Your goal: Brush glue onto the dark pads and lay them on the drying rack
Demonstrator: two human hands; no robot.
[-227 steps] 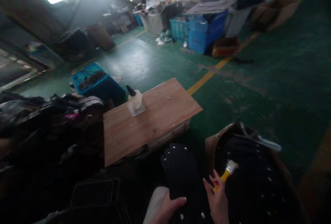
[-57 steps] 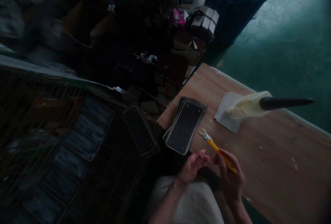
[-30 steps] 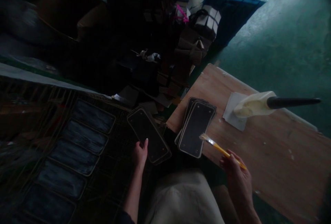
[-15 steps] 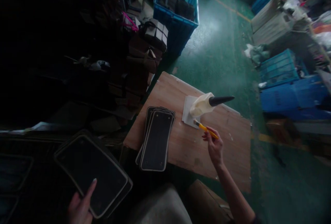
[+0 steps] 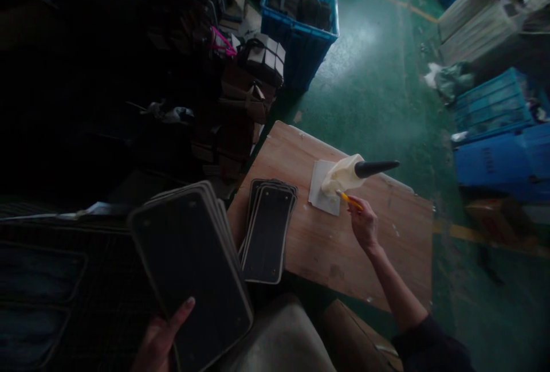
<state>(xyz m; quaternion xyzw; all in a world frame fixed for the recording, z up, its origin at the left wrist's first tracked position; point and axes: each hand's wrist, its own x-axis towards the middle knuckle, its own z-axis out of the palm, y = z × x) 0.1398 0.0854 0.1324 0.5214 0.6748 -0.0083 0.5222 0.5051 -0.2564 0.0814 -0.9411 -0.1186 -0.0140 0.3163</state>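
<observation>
My left hand (image 5: 165, 332) grips a stack of dark rectangular panels (image 5: 193, 271) with pale edges, the thumb lying on the top one. My right hand (image 5: 364, 224) is closed around a yellow-handled brush (image 5: 353, 202). The brush tip touches or nearly touches a cream-coloured container (image 5: 341, 176), which leans over and has a black tapered nozzle (image 5: 377, 168). Under this container lies a whitish square sheet (image 5: 318, 186). A second pile of dark panels (image 5: 267, 234) rests on the wooden board (image 5: 318, 257), between my two hands.
Beyond the board stands a blue crate (image 5: 296, 28) with dark bundles inside. Stacked boxes and bags (image 5: 253, 82) crowd the left. More blue crates (image 5: 494, 105) line the right side of the green floor (image 5: 378, 91). Dark panels (image 5: 38, 271) lie on a rack at lower left.
My left hand has brought its panel stack up and rightward, closer to the pile on the board. The brush tip has shifted from the sheet to the cream container. The view has turned slightly.
</observation>
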